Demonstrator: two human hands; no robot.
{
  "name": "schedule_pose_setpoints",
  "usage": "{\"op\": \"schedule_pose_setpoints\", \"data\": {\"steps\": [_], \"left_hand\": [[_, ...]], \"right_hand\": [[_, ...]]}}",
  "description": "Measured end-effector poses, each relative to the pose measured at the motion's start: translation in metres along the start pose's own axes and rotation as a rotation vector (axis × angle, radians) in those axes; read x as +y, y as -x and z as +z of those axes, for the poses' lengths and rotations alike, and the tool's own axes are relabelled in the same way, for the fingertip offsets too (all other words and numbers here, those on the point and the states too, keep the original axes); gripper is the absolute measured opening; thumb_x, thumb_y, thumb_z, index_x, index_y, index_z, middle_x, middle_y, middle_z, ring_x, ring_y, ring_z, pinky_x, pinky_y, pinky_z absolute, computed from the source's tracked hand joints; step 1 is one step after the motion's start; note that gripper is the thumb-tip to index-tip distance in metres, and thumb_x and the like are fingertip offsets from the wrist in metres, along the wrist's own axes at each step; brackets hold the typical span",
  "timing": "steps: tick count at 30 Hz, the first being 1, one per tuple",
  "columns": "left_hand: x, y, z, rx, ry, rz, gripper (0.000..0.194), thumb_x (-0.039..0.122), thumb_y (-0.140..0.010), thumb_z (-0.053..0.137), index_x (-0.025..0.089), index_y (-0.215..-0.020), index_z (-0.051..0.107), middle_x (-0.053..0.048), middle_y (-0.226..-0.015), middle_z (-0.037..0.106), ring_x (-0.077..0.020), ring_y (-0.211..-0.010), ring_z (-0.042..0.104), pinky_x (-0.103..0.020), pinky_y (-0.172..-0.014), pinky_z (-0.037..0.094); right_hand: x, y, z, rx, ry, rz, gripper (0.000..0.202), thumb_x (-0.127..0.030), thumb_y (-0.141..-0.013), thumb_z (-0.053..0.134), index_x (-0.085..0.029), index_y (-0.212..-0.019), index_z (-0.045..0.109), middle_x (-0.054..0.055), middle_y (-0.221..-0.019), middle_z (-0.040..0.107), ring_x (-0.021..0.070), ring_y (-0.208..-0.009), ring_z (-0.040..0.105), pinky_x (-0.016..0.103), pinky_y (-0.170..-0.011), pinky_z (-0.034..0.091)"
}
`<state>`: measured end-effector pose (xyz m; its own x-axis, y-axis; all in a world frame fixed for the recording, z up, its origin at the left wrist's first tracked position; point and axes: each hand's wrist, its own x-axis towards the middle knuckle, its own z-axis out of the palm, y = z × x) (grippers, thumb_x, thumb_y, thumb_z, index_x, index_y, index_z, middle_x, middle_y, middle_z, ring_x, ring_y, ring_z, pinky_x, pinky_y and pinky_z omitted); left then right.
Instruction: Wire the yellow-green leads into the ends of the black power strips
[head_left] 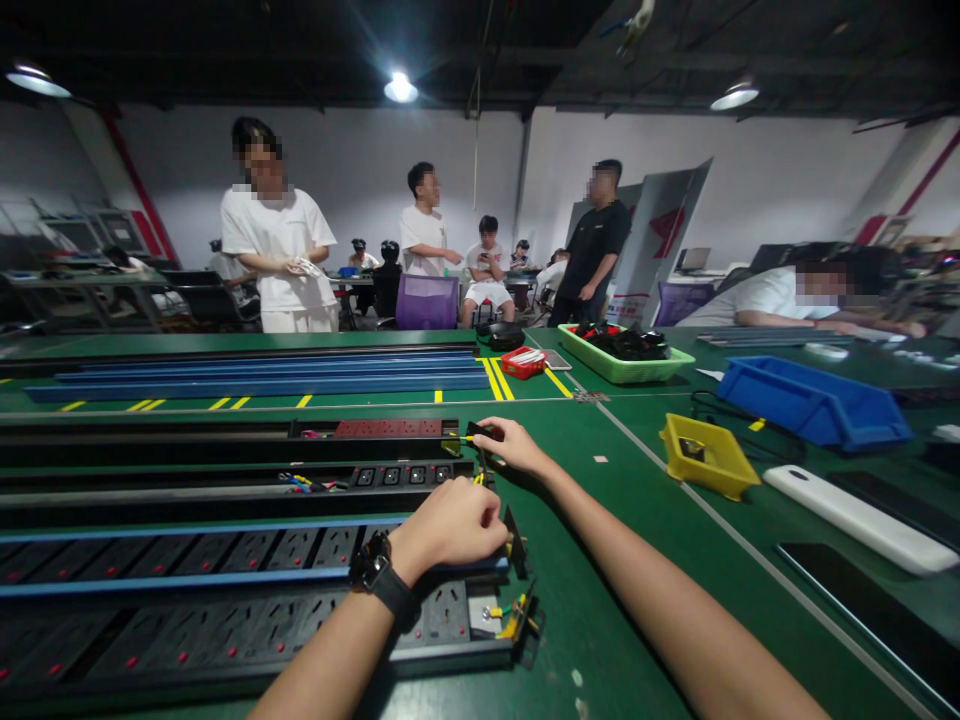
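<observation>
While several strips lie side by side on the green table (645,520), work looks partway.
Done: the strip nearest the person has its socket panel fitted.
Left: loose wires (504,612) show at that strip's open end.
Left hand (450,522): fist closed on the end of the blue-edged power strip (225,560).
Right hand (510,442): reaches past that strip, pinching the black end cap (480,431) of the farthest black strip.

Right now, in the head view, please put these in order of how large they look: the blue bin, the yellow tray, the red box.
1. blue bin: largest.
2. yellow tray: smaller, though it lies nearer the camera, so the gap is safe.
3. red box: smallest, but farthest away, so its true size is unsure.
</observation>
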<state>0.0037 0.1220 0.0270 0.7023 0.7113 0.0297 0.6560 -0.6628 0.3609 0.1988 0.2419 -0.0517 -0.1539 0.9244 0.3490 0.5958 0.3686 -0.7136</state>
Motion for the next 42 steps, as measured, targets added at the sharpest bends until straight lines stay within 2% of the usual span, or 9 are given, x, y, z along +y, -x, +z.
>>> {"op": "schedule_pose_setpoints", "data": {"steps": [5, 11, 15, 17, 21, 26, 29, 37, 42], "left_hand": [[-0.001, 0.000, 0.001, -0.002, -0.009, 0.003, 0.020, 0.023, -0.082, 0.056, 0.019, -0.070, 0.071, -0.004, -0.067, 0.068, -0.0142, -0.057, 0.048, -0.028, -0.059, 0.029], [-0.002, -0.001, 0.002, 0.001, -0.014, 0.004, 0.019, 0.021, -0.081, 0.055, 0.019, -0.068, 0.068, -0.002, -0.064, 0.065, -0.0128, -0.055, 0.045, -0.028, -0.057, 0.027], [-0.002, 0.000, 0.001, 0.004, -0.015, 0.008, 0.018, 0.021, -0.081, 0.055, 0.018, -0.067, 0.066, -0.001, -0.062, 0.063, -0.0123, -0.054, 0.043, -0.028, -0.057, 0.027], [-0.001, 0.000, 0.001, 0.007, -0.015, 0.011, 0.018, 0.021, -0.081, 0.055, 0.018, -0.066, 0.066, 0.000, -0.062, 0.063, -0.0123, -0.054, 0.042, -0.029, -0.057, 0.026], [-0.002, -0.001, 0.000, 0.006, -0.008, 0.015, 0.021, 0.021, -0.083, 0.054, 0.018, -0.067, 0.067, -0.001, -0.063, 0.064, -0.0129, -0.056, 0.043, -0.029, -0.058, 0.027], [-0.003, -0.001, 0.000, -0.005, 0.012, 0.021, 0.020, 0.021, -0.082, 0.054, 0.018, -0.068, 0.068, 0.000, -0.063, 0.063, -0.0126, -0.057, 0.046, -0.027, -0.059, 0.029], [-0.003, -0.002, 0.000, -0.003, 0.012, 0.022, 0.019, 0.021, -0.081, 0.054, 0.017, -0.066, 0.066, 0.000, -0.061, 0.060, -0.0119, -0.056, 0.044, -0.027, -0.059, 0.028], [0.004, 0.004, -0.016, -0.091, 0.013, 0.047, 0.017, 0.021, -0.080, 0.054, 0.016, -0.071, 0.067, 0.001, -0.063, 0.061, -0.0114, -0.058, 0.046, -0.026, -0.057, 0.029], [0.024, 0.018, -0.037, -0.212, 0.021, 0.101, 0.013, 0.019, -0.074, 0.061, 0.019, -0.076, 0.074, 0.003, -0.064, 0.064, -0.0102, -0.055, 0.047, -0.024, -0.057, 0.032]], "right_hand": [[-0.005, 0.001, 0.008, 0.055, 0.056, -0.018, 0.021, -0.030, -0.087, 0.068, -0.017, -0.100, 0.078, 0.004, -0.081, 0.075, 0.0191, -0.072, 0.065, 0.028, -0.071, 0.046], [-0.006, 0.009, 0.011, 0.055, 0.039, -0.018, 0.027, -0.033, -0.088, 0.067, -0.018, -0.109, 0.076, 0.004, -0.083, 0.075, 0.0197, -0.075, 0.067, 0.029, -0.072, 0.048], [-0.009, 0.019, -0.004, 0.042, 0.005, 0.004, 0.043, -0.039, -0.091, 0.063, -0.015, -0.128, 0.067, 0.004, -0.086, 0.074, 0.0192, -0.074, 0.065, 0.029, -0.071, 0.049], [-0.015, 0.030, -0.017, 0.031, -0.005, 0.005, 0.039, -0.037, -0.093, 0.060, -0.016, -0.123, 0.069, 0.006, -0.090, 0.075, 0.0194, -0.077, 0.065, 0.031, -0.073, 0.049], [-0.034, 0.072, -0.043, -0.101, -0.087, -0.016, 0.025, -0.036, -0.093, 0.058, -0.018, -0.095, 0.075, 0.005, -0.088, 0.075, 0.0188, -0.078, 0.065, 0.029, -0.072, 0.048], [-0.063, 0.141, -0.058, -0.327, -0.438, 0.077, 0.018, -0.030, -0.086, 0.067, -0.019, -0.100, 0.068, 0.001, -0.087, 0.067, 0.0146, -0.073, 0.057, 0.025, -0.068, 0.045], [-0.077, 0.165, -0.063, -0.373, -0.421, 0.066, 0.013, -0.025, -0.085, 0.069, -0.019, -0.096, 0.067, 0.000, -0.086, 0.064, 0.0135, -0.072, 0.055, 0.024, -0.066, 0.044], [-0.089, 0.167, -0.080, -0.550, -0.291, -0.105, 0.024, -0.043, -0.090, 0.073, -0.020, -0.092, 0.079, 0.004, -0.090, 0.073, 0.0189, -0.083, 0.065, 0.029, -0.078, 0.049], [-0.060, 0.162, -0.108, -0.687, -0.295, 0.050, 0.028, -0.043, -0.085, 0.075, -0.015, -0.092, 0.077, 0.004, -0.081, 0.072, 0.0164, -0.070, 0.061, 0.026, -0.065, 0.046]]}}
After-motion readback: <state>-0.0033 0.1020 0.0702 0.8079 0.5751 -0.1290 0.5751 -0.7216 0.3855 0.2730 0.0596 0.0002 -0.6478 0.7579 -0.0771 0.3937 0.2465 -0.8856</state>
